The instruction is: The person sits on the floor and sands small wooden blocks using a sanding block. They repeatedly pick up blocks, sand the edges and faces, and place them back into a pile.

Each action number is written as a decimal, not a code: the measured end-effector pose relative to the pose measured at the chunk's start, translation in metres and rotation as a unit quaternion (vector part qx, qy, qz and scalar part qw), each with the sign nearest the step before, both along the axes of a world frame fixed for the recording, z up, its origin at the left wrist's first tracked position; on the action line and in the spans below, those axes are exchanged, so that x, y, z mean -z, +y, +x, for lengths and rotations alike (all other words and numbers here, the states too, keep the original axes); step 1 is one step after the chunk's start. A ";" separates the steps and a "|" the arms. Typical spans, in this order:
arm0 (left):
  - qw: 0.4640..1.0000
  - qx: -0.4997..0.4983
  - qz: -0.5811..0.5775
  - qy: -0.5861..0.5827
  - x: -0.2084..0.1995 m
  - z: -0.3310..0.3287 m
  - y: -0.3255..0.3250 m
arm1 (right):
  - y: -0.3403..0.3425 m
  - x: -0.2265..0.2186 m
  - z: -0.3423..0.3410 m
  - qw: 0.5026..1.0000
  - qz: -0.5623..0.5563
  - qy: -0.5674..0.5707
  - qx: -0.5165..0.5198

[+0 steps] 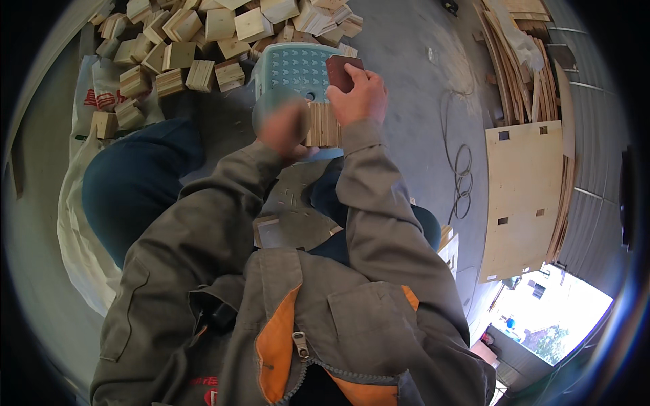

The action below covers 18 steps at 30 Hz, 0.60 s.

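Observation:
A light-blue plastic stool (288, 68) with a patterned top stands in front of me. Over its near part is a plywood block (323, 126), its layered edges facing up. My left hand (286, 128) is against the block's left side, with a finger reaching below its near edge; the hand is blurred, but looks closed on the block. Just beyond and to the right, my right hand (362, 95) grips a reddish-brown rectangular block (342, 71) that looks like a sanding block. Its fingers wrap over the right side, and the thumb lies at the near edge.
A heap of plywood blocks (179, 54) lies beyond the stool and to the left, partly by a white sack (101, 81). A cable (462, 179) coils on the floor at right. Plywood sheets (525, 196) and boards lean farther right. My knees flank the stool's near side.

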<state>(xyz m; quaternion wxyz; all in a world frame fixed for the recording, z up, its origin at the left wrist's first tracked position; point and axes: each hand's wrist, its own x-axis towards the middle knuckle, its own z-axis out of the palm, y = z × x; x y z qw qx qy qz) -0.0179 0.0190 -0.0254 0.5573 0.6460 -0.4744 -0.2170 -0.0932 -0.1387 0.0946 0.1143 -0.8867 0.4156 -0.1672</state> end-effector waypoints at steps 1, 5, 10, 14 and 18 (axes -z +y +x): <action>0.997 -0.027 0.038 -0.061 0.001 -0.004 0.000 | -0.003 -0.003 0.005 0.999 0.025 0.026 0.010; 0.987 -0.045 0.100 -0.120 0.002 -0.011 -0.001 | -0.003 0.016 -0.014 0.998 -0.051 -0.034 -0.023; 0.988 -0.005 0.121 -0.097 -0.007 -0.004 -0.007 | 0.049 0.009 -0.075 0.997 -0.024 -0.055 -0.040; 0.998 -0.017 0.023 -0.060 0.001 -0.001 -0.004 | 0.096 0.009 -0.124 0.991 -0.037 -0.074 -0.101; 0.999 -0.003 0.018 -0.029 0.000 -0.002 -0.006 | 0.115 0.004 -0.142 0.992 -0.030 -0.060 -0.110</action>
